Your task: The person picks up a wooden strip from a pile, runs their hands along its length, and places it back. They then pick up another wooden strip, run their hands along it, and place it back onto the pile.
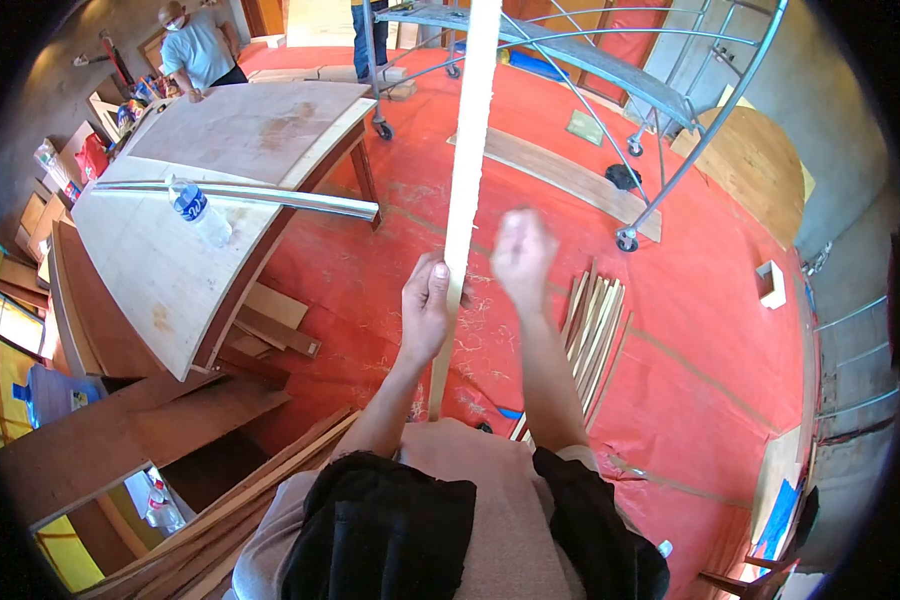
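A long, narrow wood strip (467, 170) stands nearly upright in front of me. Its upper part is bright white with a rough edge, and its lower end is plain wood colour. My left hand (427, 305) is wrapped round the strip at chest height, thumb up. To the right of the strip and apart from it, my right hand (525, 252) is raised and smeared by motion. The fingers look curled, but whether they hold anything cannot be made out. Below it on the floor lies a bundle of thin wood strips (595, 325).
A large worktable (110, 240) at left bears a water bottle (198, 210) and a long metal bar (320, 203). Wheeled scaffolding (560, 45) stands ahead. One person (200, 55) leans at the table's far end; another's legs show behind the scaffolding. Red sheeting (700, 300) covers the floor.
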